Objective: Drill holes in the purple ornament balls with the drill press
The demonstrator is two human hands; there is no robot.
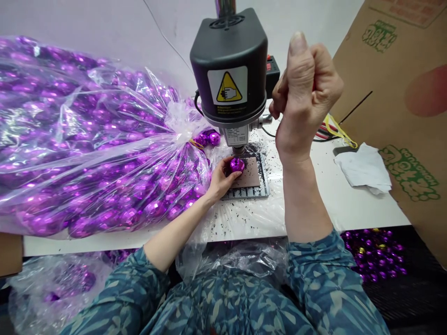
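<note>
Patterned sleeves [324, 274]; right hand [303, 93] fisted; left hand [220, 180] holds a purple ornament [236, 164] sideways under a drill [228, 65].

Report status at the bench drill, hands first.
Left hand holding purple ornament under drill spindle. Right hand raised, clenched. Bagged ornaments beside left hand.

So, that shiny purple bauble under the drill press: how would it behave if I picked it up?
The purple bauble is probably light and thin-walled, since the left hand steadies it with just its fingers. Its glossy skin may feel slippery. Being round, it would likely roll off the brown pad if let go.
</note>
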